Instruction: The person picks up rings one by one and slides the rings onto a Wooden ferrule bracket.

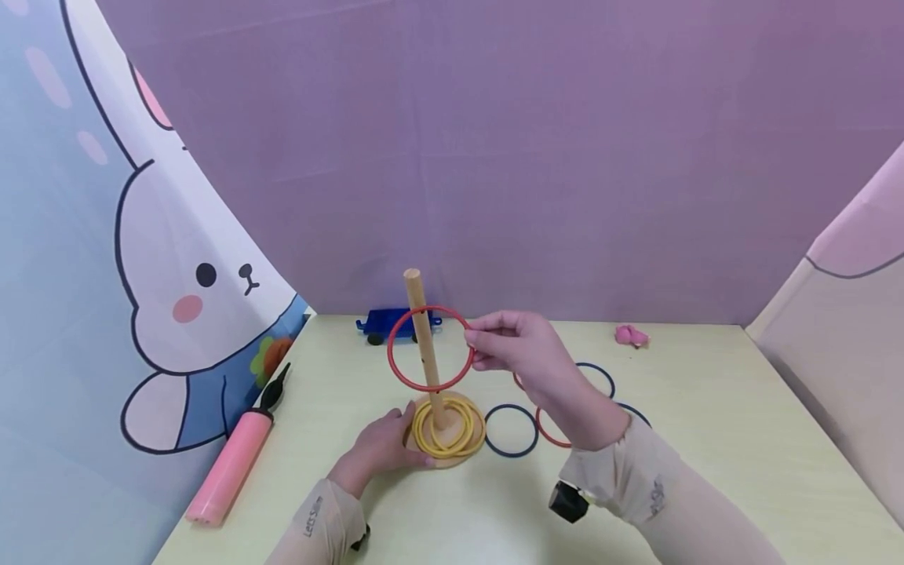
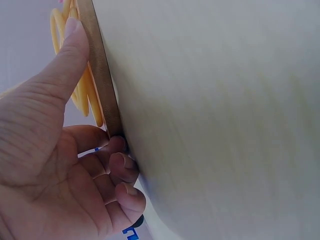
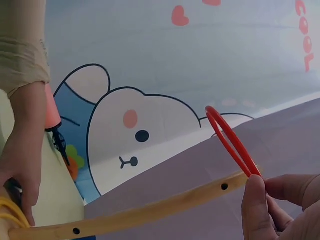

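A wooden post (image 1: 428,361) stands on a round wooden base (image 2: 102,75), and several yellow rings (image 1: 443,455) lie around its foot. At the base's near left edge, my left hand (image 1: 381,443) grips the rim, thumb on the upper side beside the yellow rings, other fingers curled at the edge. Between thumb and fingers, my right hand (image 1: 519,353) pinches a red ring (image 3: 230,137) by its right side. That ring is raised and tilted up; in the head view it overlaps the post's upper half, below the tip.
To the right of the base lie a dark blue ring (image 1: 512,457), a red ring (image 1: 544,431) and other rings partly hidden by my right arm. A blue toy cart (image 1: 384,322) stands behind the post. A pink hand pump (image 1: 229,471) lies left, a small pink object (image 1: 628,336) back right.
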Demonstrator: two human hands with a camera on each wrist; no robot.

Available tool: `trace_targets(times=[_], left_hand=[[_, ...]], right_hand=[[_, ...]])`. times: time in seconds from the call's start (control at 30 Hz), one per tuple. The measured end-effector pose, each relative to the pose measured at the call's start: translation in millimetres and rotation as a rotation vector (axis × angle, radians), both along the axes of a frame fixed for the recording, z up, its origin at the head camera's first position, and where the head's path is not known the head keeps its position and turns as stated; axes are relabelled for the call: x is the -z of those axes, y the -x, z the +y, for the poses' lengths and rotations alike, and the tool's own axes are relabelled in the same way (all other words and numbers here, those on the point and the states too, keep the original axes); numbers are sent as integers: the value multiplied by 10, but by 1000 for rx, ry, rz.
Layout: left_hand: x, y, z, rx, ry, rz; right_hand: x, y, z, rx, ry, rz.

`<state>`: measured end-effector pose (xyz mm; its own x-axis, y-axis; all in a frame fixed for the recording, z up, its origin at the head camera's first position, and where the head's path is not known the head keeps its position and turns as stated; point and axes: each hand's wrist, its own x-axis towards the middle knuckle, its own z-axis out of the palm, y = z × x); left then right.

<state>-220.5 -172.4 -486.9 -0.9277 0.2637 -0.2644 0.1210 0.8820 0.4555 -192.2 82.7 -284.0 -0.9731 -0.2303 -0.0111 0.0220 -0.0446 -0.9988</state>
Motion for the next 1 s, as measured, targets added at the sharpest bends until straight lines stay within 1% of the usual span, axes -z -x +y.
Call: trace_targets(times=[0.1,0.3,0.4,0.53,0.77,0.87,1.0], left_hand=[[11,0,-4,8,-2,13],[19,-6,4,10,-6,17],[24,-2,9,14,0,22],[32,3,11,22,13,34],[28,-6,9,33,29,47],[26,-6,10,33,27,54],[33,-1,7,31,28,58]], right_hand=[[-74,-3,-46,10,27,13],[-214,7,-110,50,97,48],[-269,24,-116,69,103,48],[-304,69,-117,94,115,31],[-268,170,-146,138,167,8],[-211,205,-166,150,171,-17],[-108,231,-171,157,150,-54]])
